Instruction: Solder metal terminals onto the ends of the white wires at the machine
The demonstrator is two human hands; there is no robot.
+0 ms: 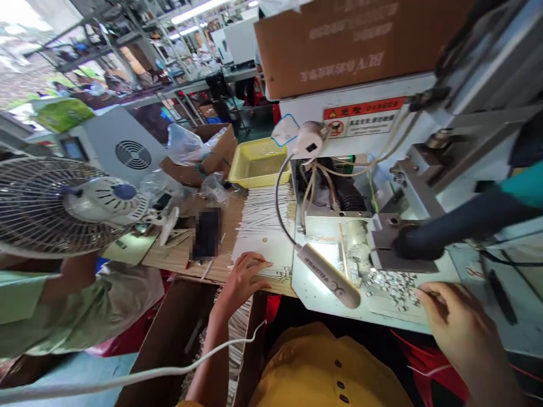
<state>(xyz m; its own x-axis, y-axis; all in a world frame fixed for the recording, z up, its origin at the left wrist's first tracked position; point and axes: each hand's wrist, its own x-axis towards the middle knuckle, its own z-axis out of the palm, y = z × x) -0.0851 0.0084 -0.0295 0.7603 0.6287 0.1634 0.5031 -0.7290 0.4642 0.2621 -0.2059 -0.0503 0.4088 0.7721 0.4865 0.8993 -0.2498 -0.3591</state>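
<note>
My left hand (246, 276) rests on a white sheet (250, 244) at the table's front edge, its fingers stretched out and thumb apart. Close to its fingertips lie thin wire-like strips (278, 273) with small pieces at their ends. More thin strips (267, 209) are laid out in rows farther back. My right hand (460, 319) is at the right side of a pile of small white and metal parts (392, 287). Its fingers are curled together at the pile's edge; whatever they hold is too small to make out.
A gooseneck lamp (328, 276) hangs between my hands. Behind the pile stands a press machine (403, 243) with a danger label. At left are a fan (63, 206), a dark blurred object (206, 233), a yellow basket (258, 164) and a co-worker's arm (78, 274). A white cable (169, 370) crosses in front.
</note>
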